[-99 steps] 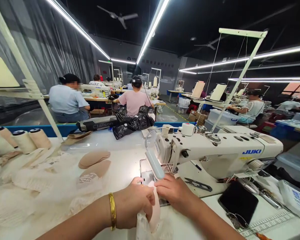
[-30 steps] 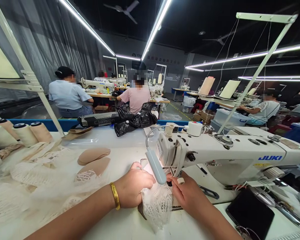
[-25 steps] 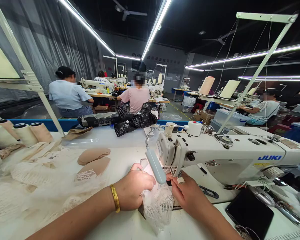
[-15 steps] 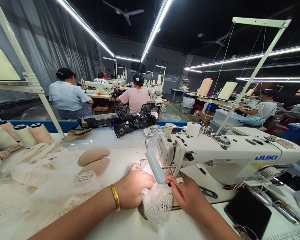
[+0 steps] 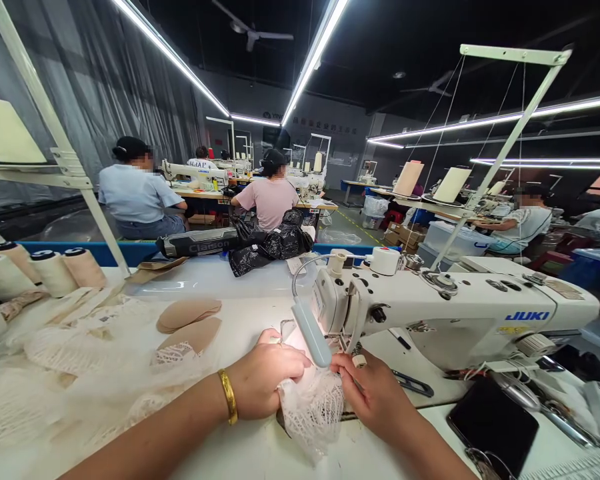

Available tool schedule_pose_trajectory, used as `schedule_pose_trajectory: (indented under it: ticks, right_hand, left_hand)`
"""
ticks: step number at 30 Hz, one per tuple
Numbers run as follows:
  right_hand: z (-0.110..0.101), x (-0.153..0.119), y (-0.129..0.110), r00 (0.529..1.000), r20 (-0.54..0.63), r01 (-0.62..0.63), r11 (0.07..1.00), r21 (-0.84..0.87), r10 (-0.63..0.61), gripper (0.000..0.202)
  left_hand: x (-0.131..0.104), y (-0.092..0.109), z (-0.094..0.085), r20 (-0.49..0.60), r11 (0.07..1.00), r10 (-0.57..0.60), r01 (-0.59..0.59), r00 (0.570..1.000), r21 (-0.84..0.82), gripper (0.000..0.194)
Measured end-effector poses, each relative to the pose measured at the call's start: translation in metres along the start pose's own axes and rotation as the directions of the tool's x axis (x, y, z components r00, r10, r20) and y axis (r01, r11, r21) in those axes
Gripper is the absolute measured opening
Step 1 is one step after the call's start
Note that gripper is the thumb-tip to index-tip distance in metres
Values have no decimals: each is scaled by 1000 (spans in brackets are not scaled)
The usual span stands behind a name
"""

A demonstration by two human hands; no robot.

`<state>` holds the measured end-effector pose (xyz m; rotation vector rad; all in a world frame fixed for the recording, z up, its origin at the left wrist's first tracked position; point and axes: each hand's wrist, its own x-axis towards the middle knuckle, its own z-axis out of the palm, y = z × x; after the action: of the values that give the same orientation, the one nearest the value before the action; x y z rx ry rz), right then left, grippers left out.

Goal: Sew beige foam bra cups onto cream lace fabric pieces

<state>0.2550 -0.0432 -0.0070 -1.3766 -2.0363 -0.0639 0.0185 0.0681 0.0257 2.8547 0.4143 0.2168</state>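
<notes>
A piece of white lace fabric lies under the head of a white sewing machine, its loose end hanging toward me. My left hand, with a gold bracelet at the wrist, is closed on the lace from the left. On the other side, my right hand pinches the fabric's right edge close to the presser foot. A grey lamp on a bent neck lights the spot and hides the needle and part of the fabric.
More white lace is heaped at the left, beside beige oval pads. Thread cones stand behind it. A black phone and scissors-like metal tools lie at the right. Co-workers sit at other machines ahead.
The view has shifted slightly. My right hand's fingertips have moved a little at the fabric edge; my left hand stays nearly in place on the lace.
</notes>
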Motion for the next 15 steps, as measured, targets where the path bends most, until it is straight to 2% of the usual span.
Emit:
schedule_pose_trajectory:
  ticks: [3,5,8,9,11,13,15]
  right_hand:
    - [-2,1,-7,999,49,6,1000,-2,-6,22]
    - [-3,2,-13,994,73,84,995,50,-87,19]
    - [1,3,-20,974,141,161,980,119,-177,33]
    - [4,3,-21,970,171,155,983,98,-170,30]
    - [9,3,-19,967,212,140,990,5,-138,11]
    - [11,2,-14,970,214,134,988,-71,-116,19]
    - [9,1,-7,974,209,109,991,-79,-91,23]
  left_hand:
    - [-4,0,-1,6,1000,-16,16,1000,-1,18]
    - [-6,4,0,-18,997,-58,59,998,55,29]
    - [-6,18,2,-26,967,-177,179,984,183,26]
    - [-5,23,3,-10,954,-215,212,977,210,25]
    - [-5,34,3,30,944,-262,249,965,216,29]
    - [-7,40,0,79,955,-258,242,963,172,39]
    - [-10,41,-5,133,970,-226,212,965,117,51]
